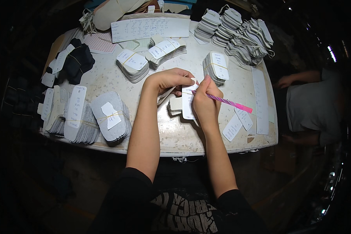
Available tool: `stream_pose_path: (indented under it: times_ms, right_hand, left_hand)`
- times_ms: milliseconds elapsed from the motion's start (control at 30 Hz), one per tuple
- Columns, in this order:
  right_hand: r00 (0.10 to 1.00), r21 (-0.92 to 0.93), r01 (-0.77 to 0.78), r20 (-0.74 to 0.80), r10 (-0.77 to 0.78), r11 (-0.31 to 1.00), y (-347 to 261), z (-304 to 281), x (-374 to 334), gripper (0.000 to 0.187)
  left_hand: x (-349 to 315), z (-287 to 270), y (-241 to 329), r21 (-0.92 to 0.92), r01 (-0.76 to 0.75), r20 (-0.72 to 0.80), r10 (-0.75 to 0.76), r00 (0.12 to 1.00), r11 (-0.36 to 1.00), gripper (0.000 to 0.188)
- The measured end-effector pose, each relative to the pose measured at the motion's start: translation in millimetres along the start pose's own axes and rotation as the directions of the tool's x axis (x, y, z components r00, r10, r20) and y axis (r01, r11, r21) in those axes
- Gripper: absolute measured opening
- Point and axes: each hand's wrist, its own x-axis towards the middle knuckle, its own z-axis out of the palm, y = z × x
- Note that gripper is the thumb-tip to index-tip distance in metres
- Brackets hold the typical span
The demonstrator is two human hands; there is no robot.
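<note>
My right hand [207,103] is closed round a pink striped pen [238,104], whose tip end lies over a white card [188,107]. That card rests on a small bundle of pale cut pieces [175,105] near the middle of the table. My left hand [169,81] curls over the far end of the bundle, its thumb and fingers gripping the card and pieces there. Part of the bundle and the pen's tip are hidden behind my hands. Just beyond my right hand stands a banded stack of grey pieces with a white card [219,65].
More banded stacks stand around: grey ones [112,134] at the left, two [130,62] beyond my left hand, a cluster [253,43] far right. Black pieces [80,64] lie far left. Loose cards [233,127] and a paper strip [260,103] lie right. Another person [314,103] is at the right.
</note>
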Motion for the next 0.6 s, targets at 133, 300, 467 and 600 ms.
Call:
stream_pose_path:
  times_ms: [133,300,467,600]
  right_hand:
    - [1.0,0.022,0.028,-0.006,-0.028,0.999,2,1,1,0.045]
    - [0.998,-0.007,0.049,-0.039,-0.049,0.999,2,0,1,0.047]
    - [0.965,0.497,-0.226,-0.005,0.263,0.838,0,-25,2,0.05]
    - [0.952,0.68,-0.179,-0.064,0.3,0.711,5,-60,-21,0.049]
  left_hand:
    - [-1,1,0,-0.035,-0.025,-0.014,0.024,1.0,0.999,0.034]
    - [-2,2,2,-0.024,-0.005,-0.013,0.005,1.0,1.0,0.032]
    - [-4,1,5,-0.002,0.009,0.007,-0.009,1.0,1.0,0.034]
    - [-3,2,5,0.009,0.033,-0.007,-0.033,0.999,0.999,0.032]
